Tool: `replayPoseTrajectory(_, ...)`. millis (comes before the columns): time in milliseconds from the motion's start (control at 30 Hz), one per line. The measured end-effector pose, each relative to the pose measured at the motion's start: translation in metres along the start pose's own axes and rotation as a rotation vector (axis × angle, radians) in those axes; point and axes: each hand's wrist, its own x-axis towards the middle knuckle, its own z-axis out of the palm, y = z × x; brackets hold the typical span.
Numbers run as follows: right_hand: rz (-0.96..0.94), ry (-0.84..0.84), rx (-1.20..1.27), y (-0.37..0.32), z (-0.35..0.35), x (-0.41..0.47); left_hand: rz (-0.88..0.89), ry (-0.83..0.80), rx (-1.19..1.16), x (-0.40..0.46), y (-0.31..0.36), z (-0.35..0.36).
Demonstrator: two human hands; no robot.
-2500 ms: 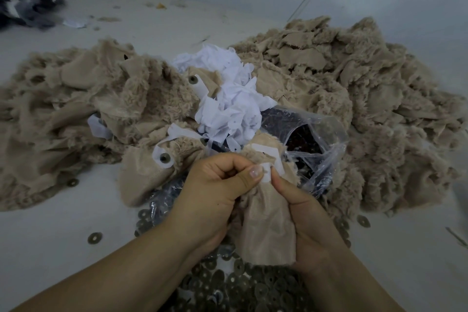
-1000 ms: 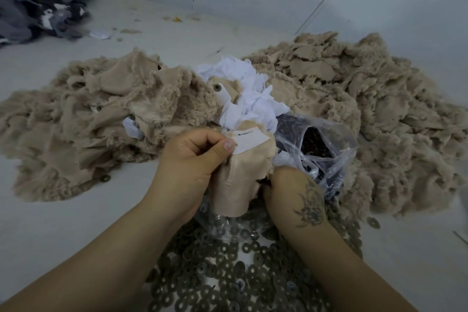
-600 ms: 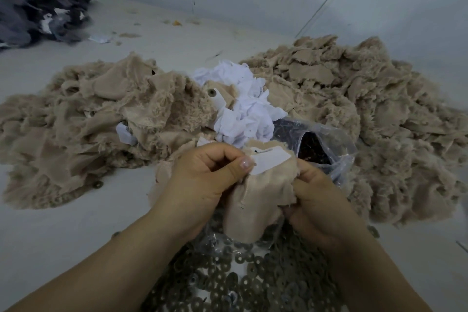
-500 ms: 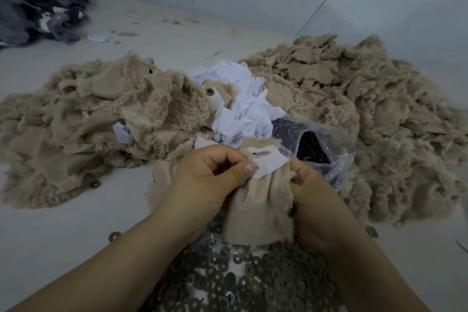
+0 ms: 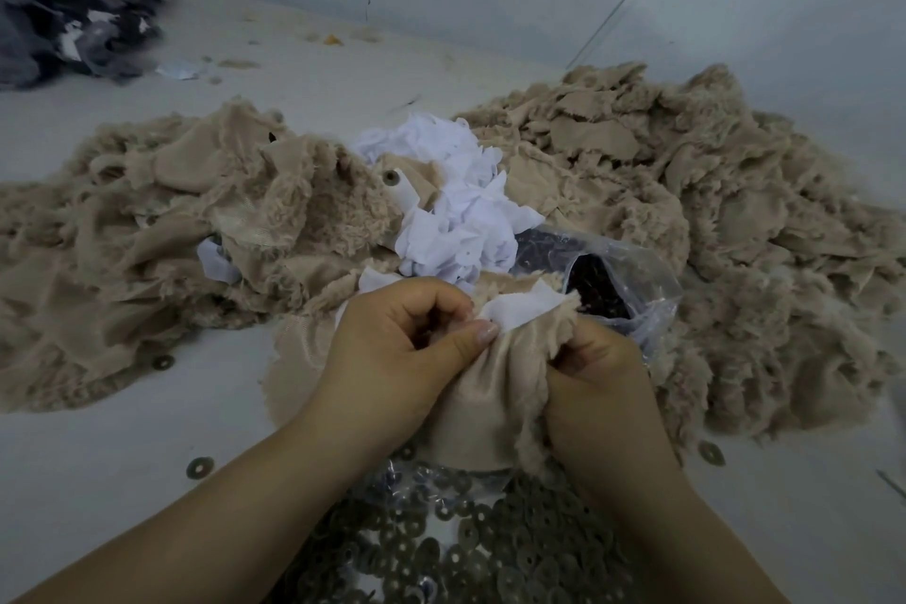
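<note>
The left hand (image 5: 392, 348) is curled, its thumb pressing a beige plush piece (image 5: 485, 407) and the edge of a white patch (image 5: 519, 311) against the bent fingers. The right hand (image 5: 598, 378) is also curled, gripping the piece's right edge from below. The piece hangs between both hands, smooth backing toward the camera, just above the near middle of the table (image 5: 98, 481). The patch sits at its top edge. No washer or eye shows on this piece, so its fitting looks only begun: the patch is placed and the hardware is yet to go on. Directly below the hands lies a spread of metal washers (image 5: 470, 549), with a stray washer (image 5: 200, 467) to the left. Just beyond the right hand lies an open plastic bag (image 5: 632, 280) of small dark parts, and behind it a heap of white patches (image 5: 456, 206). On the left heap of plush (image 5: 171, 221), one fitted piece (image 5: 390, 177) shows a patch with a washer on it, so that heap is probably finished work. The large right heap (image 5: 711, 221) shows no patches and is likely waiting, so much seems left. Dark cloth (image 5: 63, 15) lies far left.
</note>
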Motion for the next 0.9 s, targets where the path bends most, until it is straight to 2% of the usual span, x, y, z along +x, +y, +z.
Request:
replayPoseTrajectory(100,0.051,-0.015,0.099,-0.003,0.0,0.0,0.008,-0.007,0.015,-0.001,0.0,0.0)
replayPoseTrajectory(267,0.057,0.054,-0.013,0.005,-0.003,0.001,-0.004,-0.066,0.037,0.001,0.003,-0.001)
replayPoseTrajectory(567,0.251,0.02,0.222,0.005,-0.004,0.003,-0.01,-0.039,0.15,0.004,0.004,0.0)
replayPoseTrajectory(733,0.105,0.051,0.005,-0.003,0.001,-0.002,0.109,-0.104,0.356,0.001,0.008,0.004)
replayPoseTrajectory(900,0.232,0.088,0.103,-0.003,0.002,0.0,-0.018,-0.131,0.13,0.003,0.005,0.002)
